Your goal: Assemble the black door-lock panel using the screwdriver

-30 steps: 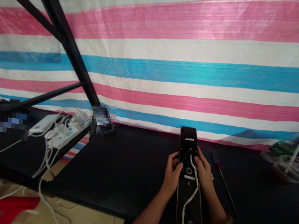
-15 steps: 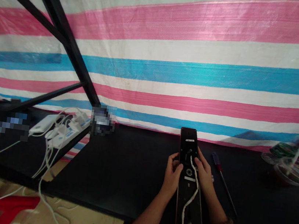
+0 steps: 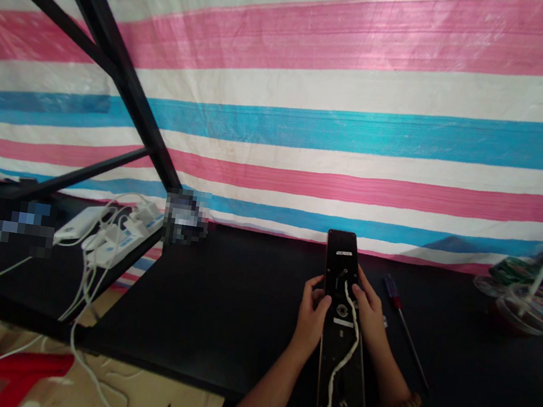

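No legible text; white labels point(image 3: 344, 253) on black panel point(image 3: 334, 350) too small to read.

striped tarp point(image 3: 312, 128): glossy, creased plastic | tabletop point(image 3: 217, 304): smooth, matt | elongated panel point(image 3: 337, 349): smooth face | screwdriver point(image 3: 408, 332): metal shaft, plastic handle | power strip point(image 3: 116, 250): smooth plastic | cup point(image 3: 520, 321): glossy plastic

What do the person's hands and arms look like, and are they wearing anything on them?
The left hand and right hand wear no gloves, and no sleeves show on either arm. Around the right wrist is a brownish bracelet that looks bumpy; it's too blurry to tell if it's beads. Nothing shows on the left wrist.
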The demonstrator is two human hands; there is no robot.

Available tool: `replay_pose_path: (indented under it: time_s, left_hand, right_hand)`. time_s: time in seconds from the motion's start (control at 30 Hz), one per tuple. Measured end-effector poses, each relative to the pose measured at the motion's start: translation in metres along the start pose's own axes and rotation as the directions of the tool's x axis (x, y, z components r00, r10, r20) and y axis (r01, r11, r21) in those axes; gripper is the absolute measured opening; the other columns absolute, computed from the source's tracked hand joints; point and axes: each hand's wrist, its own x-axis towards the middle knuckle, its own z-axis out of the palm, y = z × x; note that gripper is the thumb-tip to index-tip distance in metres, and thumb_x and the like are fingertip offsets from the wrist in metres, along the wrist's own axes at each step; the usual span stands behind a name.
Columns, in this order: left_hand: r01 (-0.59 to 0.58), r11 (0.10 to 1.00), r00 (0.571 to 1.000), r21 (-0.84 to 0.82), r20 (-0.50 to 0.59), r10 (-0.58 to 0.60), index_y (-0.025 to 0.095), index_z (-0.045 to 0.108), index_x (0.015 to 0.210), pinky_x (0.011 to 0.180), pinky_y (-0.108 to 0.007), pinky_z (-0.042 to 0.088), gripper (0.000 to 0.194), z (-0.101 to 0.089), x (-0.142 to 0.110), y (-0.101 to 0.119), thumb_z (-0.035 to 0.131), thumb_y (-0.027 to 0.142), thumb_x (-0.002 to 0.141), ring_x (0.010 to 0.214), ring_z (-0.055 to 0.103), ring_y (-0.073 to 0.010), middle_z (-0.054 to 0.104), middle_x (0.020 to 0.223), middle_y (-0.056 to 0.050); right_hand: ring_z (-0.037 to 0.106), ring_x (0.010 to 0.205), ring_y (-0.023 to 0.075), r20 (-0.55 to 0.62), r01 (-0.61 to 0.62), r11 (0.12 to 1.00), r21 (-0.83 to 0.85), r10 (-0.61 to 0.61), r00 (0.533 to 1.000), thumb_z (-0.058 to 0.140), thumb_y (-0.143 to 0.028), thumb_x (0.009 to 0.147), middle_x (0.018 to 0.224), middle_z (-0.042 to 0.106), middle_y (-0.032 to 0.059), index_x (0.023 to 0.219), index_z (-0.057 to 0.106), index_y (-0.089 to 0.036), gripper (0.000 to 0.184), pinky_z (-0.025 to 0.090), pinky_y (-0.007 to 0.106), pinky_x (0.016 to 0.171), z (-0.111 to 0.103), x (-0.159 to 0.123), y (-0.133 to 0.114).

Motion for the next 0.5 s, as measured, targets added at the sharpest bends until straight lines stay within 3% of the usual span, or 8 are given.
replay_pose_path:
  time_s: [0.4,0.5]
  left_hand:
    - [0.011,1.000,1.000,0.017,-0.018,-0.011,0.023,0.052,0.122,0.072,-0.027,0.051,0.045,0.0017,-0.0007,0.0036,0.069,0.033,0.081,0.080,0.064,-0.0161,0.065,0.090,-0.001]
    - [0.017,1.000,1.000,0.012,-0.021,-0.016,0.024,0.052,0.122,0.070,-0.027,0.050,0.044,0.0031,-0.0015,0.0052,0.068,0.032,0.081,0.077,0.064,-0.0156,0.064,0.087,0.000]
  right_hand:
    - [0.056,0.130,0.0317,-0.018,0.063,0.997,-0.040,-0.064,0.998,0.067,-0.057,0.083,0.137,0.066,0.0106,0.137,0.063,-0.018,0.067,0.044,0.045,0.109,-0.0002,0.0002,0.0032]
    - [0.067,0.112,0.0302,-0.107,0.085,0.988,-0.132,-0.100,0.989,0.056,-0.063,0.088,0.122,0.072,0.0139,0.137,0.063,-0.015,0.069,0.051,0.045,0.098,-0.0022,-0.0017,0.0033]
